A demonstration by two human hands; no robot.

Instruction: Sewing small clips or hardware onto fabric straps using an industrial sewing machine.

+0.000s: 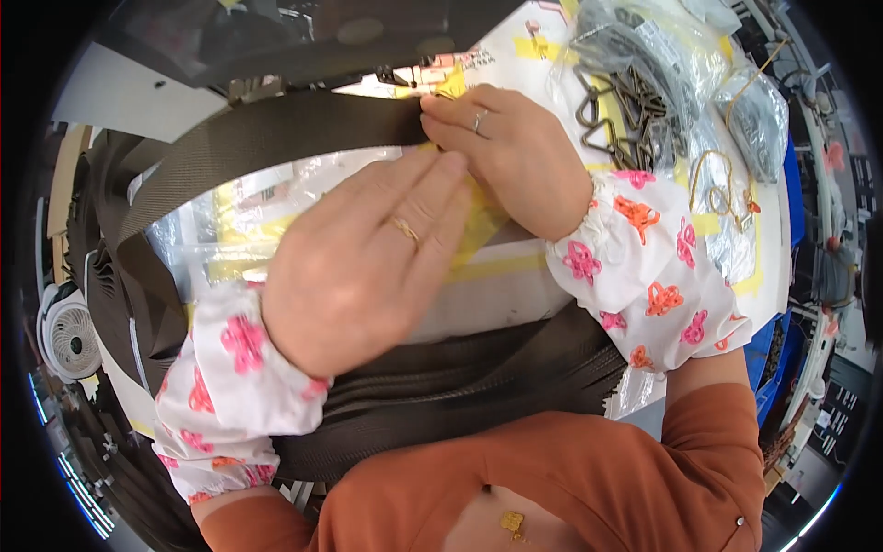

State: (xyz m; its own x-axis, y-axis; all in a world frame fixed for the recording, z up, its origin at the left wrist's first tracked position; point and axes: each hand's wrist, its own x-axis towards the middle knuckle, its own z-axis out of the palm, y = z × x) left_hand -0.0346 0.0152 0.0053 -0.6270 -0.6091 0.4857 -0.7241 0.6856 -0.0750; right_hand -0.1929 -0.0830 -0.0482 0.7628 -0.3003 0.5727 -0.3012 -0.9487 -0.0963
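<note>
A long olive-brown webbing strap [217,146] arches from the heaped webbing at the left to my right hand [513,158], whose fingers are closed on its end just below a dark machine [294,37]. My left hand [354,271] reaches up beside it, fingers held together with the tips by my right fingers; whatever they grip is hidden. Under both hands lie yellow-taped papers and clear plastic [248,235]. More dark webbing [460,386] is bunched along the near edge, between my forearms.
Dark metal triangle rings [625,120], clear bags [754,138] and a looped gold cord [713,184] lie at the right. Blue bins [768,350] stand beyond the right edge. A small white fan [72,336] is at the far left, beside hanging webbing.
</note>
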